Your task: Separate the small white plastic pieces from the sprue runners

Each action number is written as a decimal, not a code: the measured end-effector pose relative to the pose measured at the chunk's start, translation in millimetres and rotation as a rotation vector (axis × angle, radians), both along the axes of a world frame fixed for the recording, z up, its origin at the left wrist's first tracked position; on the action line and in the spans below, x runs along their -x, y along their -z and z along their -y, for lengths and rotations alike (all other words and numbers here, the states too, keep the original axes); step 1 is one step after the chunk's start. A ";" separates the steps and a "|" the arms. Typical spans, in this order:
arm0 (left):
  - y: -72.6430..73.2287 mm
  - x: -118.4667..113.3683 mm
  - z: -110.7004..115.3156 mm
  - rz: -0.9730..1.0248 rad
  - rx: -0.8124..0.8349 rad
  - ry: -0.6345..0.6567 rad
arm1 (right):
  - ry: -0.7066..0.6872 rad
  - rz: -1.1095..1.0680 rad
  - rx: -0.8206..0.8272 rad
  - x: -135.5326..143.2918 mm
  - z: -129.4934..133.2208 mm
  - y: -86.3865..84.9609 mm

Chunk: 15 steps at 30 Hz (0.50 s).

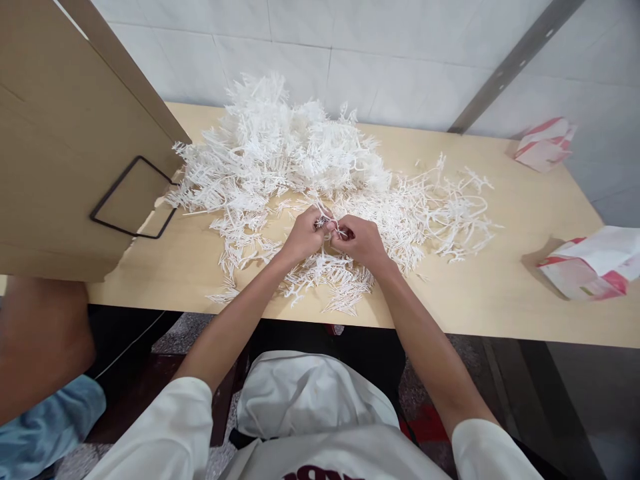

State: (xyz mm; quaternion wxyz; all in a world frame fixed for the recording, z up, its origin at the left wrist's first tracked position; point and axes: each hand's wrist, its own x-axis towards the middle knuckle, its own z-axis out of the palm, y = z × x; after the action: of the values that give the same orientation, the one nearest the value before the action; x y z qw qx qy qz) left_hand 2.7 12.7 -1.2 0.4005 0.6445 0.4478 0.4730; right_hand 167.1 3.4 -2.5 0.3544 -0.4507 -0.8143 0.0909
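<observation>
My left hand (306, 233) and my right hand (357, 238) meet over the middle of the table, fingers closed. Between them they pinch a white branching plastic sprue (320, 204), its thin arms sticking out past the fingertips. Behind the hands rises a big heap of white sprues (280, 147) with many fine prongs. To the right of my right hand lie small loose white sticks (395, 220), spread flat. Bare, curved sprue stems (457, 213) are tangled farther right. More white pieces (345, 293) lie just below my hands.
A cardboard box (65, 147) stands at the left, with a black wire frame (135, 230) at its torn edge. Two red-and-white paper bags (595, 263) (545, 143) sit on the right of the wooden table (500, 293). Another person's arm (45, 340) shows at lower left. A tiled wall (400, 60) is behind.
</observation>
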 end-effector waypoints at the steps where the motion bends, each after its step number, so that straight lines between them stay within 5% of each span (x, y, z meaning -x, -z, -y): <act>1: -0.3 -0.6 0.4 -0.031 -0.013 -0.008 | -0.005 0.036 -0.015 -1.1 0.0 -0.4; 4: -2.3 -0.5 1.1 0.030 0.067 0.022 | -0.038 0.121 -0.087 -2.5 1.3 -5.4; 9: -6.4 4.5 0.0 0.435 0.383 0.223 | -0.114 0.135 -0.127 -0.1 1.3 -7.0; 15: -9.9 3.8 0.2 0.513 0.337 0.046 | -0.091 -0.061 -0.103 0.9 -4.0 4.8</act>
State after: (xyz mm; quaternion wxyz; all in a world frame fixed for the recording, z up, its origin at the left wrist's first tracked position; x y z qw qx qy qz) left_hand -1.1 12.6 8.6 0.6123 0.4385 0.3894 0.5303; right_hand 166.2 7.5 -7.4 0.3975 -0.3913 -0.8263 0.0786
